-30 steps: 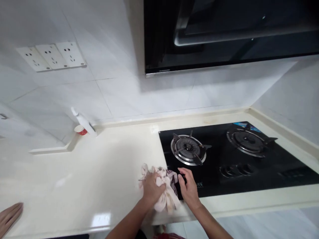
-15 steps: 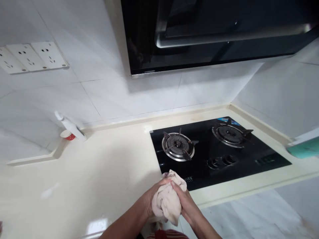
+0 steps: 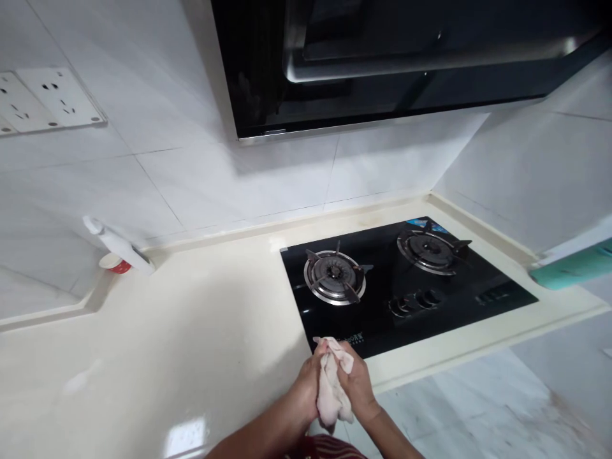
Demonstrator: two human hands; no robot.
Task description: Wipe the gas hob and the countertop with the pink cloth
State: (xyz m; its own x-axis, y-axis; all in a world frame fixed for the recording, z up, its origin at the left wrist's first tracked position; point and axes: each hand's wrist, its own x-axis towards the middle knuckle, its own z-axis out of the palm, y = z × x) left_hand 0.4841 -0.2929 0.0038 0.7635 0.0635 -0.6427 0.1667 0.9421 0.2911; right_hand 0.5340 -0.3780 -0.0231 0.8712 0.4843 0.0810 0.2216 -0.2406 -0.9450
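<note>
Lifted off the counter since 1 second ago, the pale cloth (image 3: 331, 390) is now bunched between the left hand (image 3: 306, 382) and the right hand (image 3: 357, 382), both clenched around it, before the hob's near left corner. Just beyond the hands, the black glass hob (image 3: 370, 325) carries 2 burners: the nearer burner (image 3: 335, 274) almost straight ahead, the farther burner (image 3: 430, 248) off to the right. Left of the hands spreads the glossy cream counter (image 3: 210, 325), with a white bottle (image 3: 122, 248) and a red-and-white cup (image 3: 115, 263) by the wall (image 3: 282, 178). Wall sockets (image 3: 60, 95) sit far up-left; a dark range hood (image 3: 401, 83) hangs ahead and above; a green object (image 3: 571, 264) lies well right.
</note>
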